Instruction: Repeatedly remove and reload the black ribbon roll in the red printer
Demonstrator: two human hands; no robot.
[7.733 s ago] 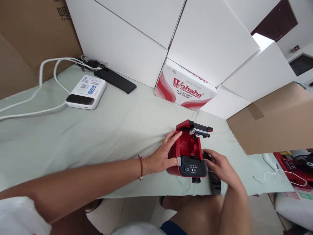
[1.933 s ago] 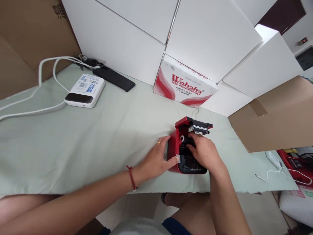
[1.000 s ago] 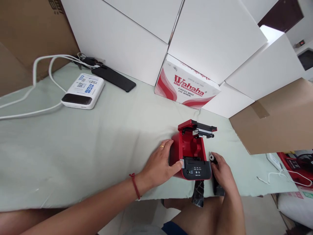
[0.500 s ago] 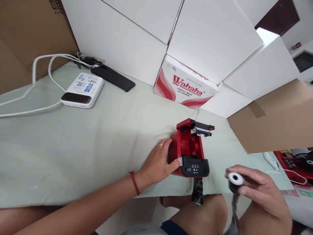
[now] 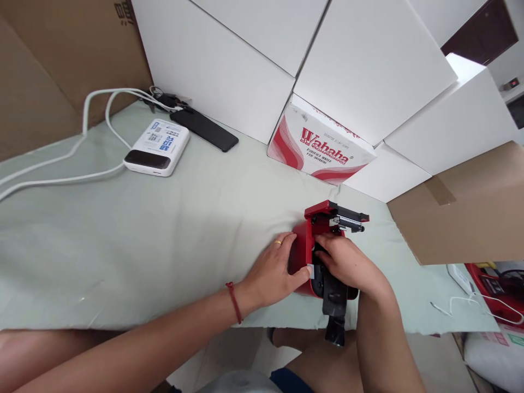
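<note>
A red label printer (image 5: 301,248) stands on the cloth-covered table with its lid (image 5: 341,212) raised. My left hand (image 5: 272,270) grips the printer's left side, the thumb on its front corner. My right hand (image 5: 350,259) reaches into the open compartment, fingers curled around a black roll that is mostly hidden by the hand and the printer wall. From there a black strip (image 5: 334,297) runs over the front panel and hangs past the table edge.
Behind the printer stands a Wahaha water box (image 5: 319,147) against white panels. A white device (image 5: 158,147) with cables and a black phone (image 5: 208,128) lie back left. A cardboard box (image 5: 462,213) rises at the right. The table's front edge (image 5: 278,326) is close to my legs.
My right hand has moved left from beside the printer into its compartment, taking the black roll along. The trailing strip now lies over the front panel. My left hand keeps its place.
</note>
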